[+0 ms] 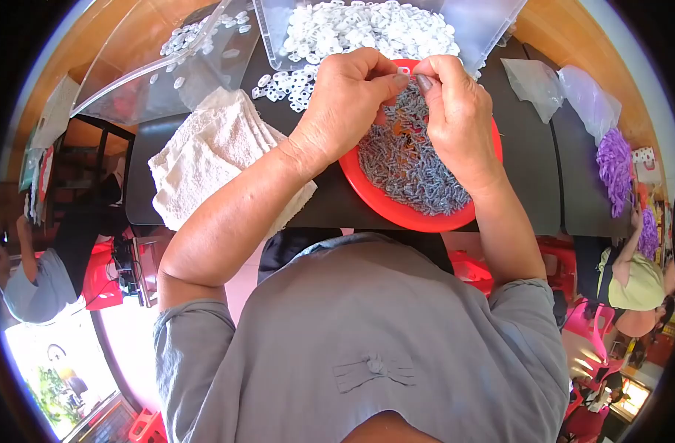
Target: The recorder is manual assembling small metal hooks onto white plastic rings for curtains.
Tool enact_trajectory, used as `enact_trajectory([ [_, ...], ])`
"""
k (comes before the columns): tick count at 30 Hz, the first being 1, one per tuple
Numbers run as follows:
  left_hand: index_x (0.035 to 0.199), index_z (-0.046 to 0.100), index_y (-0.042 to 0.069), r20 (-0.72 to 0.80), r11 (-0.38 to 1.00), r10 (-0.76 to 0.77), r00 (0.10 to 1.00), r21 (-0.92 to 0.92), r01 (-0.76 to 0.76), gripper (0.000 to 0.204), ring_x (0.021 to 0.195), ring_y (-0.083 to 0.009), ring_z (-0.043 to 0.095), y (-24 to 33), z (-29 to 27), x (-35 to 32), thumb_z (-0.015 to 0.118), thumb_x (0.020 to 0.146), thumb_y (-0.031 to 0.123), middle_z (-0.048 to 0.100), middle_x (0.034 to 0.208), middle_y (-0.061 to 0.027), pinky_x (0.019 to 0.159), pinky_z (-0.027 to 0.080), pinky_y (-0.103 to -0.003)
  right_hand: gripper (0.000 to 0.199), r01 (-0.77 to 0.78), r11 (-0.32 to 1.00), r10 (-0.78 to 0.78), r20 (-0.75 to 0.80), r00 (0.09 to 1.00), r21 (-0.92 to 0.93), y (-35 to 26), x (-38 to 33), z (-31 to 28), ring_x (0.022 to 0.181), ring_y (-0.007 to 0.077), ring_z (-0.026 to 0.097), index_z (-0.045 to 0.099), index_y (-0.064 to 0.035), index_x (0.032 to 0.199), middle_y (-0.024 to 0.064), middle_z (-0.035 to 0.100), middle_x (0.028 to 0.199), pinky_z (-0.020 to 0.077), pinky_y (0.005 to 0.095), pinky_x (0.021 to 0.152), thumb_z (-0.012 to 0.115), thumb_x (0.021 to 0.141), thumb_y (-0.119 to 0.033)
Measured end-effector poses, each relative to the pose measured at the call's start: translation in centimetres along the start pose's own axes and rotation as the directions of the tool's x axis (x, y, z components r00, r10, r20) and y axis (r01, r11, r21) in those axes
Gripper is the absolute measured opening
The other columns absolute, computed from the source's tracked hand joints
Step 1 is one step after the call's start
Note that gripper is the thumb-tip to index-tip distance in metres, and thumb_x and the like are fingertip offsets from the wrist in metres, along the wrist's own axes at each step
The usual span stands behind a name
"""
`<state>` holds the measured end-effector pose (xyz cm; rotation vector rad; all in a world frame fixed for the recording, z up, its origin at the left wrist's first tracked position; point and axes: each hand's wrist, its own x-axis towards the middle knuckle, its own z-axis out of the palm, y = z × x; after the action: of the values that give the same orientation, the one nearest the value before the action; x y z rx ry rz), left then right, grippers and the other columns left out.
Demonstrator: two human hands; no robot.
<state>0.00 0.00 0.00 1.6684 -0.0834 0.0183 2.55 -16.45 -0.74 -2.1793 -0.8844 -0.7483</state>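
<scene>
My left hand (348,92) and my right hand (459,114) meet over the far rim of a red basin (367,193), fingertips pinched close together. A small white plastic piece with a dark hole (404,70) shows at the left fingertips. Whatever the right finger and thumb pinch is too small to make out. Many small grey-blue pieces (418,181) fill the basin, with a few orange-brown spots showing among them. Beyond my hands, a clear plastic bin (274,44) holds a heap of similar white pieces (370,29).
Loose white pieces (287,88) lie on the black table (533,177) beside the bin. A cream cloth (204,159) is under my left forearm. A clear lid (131,81) leans at far left. Plastic bags (533,85) and purple strands (615,166) are at right. Other people sit at both sides.
</scene>
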Motion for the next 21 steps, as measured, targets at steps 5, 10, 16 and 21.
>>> enact_trajectory([
  [5,0.093,0.065,0.001,0.012,1.0,0.015,1.0,-0.017,-0.015,0.014,0.053,-0.006,0.054,0.5,-0.3,0.0,0.065,0.089,0.015,0.062,0.071,-0.002,0.042,0.039,-0.02,0.009,0.019,1.0,-0.019,-0.016,1.0,-0.018,-0.1,0.0,0.0,0.071,0.028,0.064,0.054,-0.0023,0.096,0.0114,0.064,0.081,0.0487,0.0347,0.062,0.057,0.088,0.002],
  [10,0.091,0.063,0.001,-0.031,0.997,0.031,0.999,-0.076,-0.034,0.013,0.052,-0.0052,0.05,-0.1,0.4,-0.1,0.064,0.09,0.014,0.06,0.07,-0.0008,0.042,0.038,-0.02,0.009,-0.004,1.0,0.004,-0.009,1.0,0.0,-0.6,0.0,0.1,0.072,0.0298,0.064,0.054,-0.0018,0.096,0.0124,0.064,0.081,0.0488,0.0357,0.062,0.056,0.088,0.003],
  [16,0.089,0.061,0.001,-0.126,0.992,0.077,0.989,-0.089,-0.088,0.012,0.052,-0.0047,0.049,-0.6,1.5,-0.6,0.063,0.091,0.013,0.059,0.069,-0.0003,0.043,0.038,-0.019,0.01,-0.061,0.998,0.062,-0.025,0.998,0.018,-1.1,-0.2,0.4,0.072,0.0307,0.064,0.053,-0.0014,0.094,0.0133,0.064,0.081,0.0487,0.0359,0.062,0.055,0.087,0.005],
  [21,0.088,0.061,0.0,-0.176,0.988,0.139,0.975,-0.038,-0.147,0.011,0.053,-0.0048,0.048,-1.1,1.8,-0.6,0.063,0.091,0.01,0.058,0.068,-0.0005,0.045,0.038,-0.019,0.009,-0.051,0.997,0.053,-0.039,0.998,0.052,-1.1,-0.2,0.6,0.07,0.0301,0.063,0.053,-0.001,0.093,0.0135,0.063,0.079,0.0481,0.0359,0.062,0.055,0.086,0.006],
])
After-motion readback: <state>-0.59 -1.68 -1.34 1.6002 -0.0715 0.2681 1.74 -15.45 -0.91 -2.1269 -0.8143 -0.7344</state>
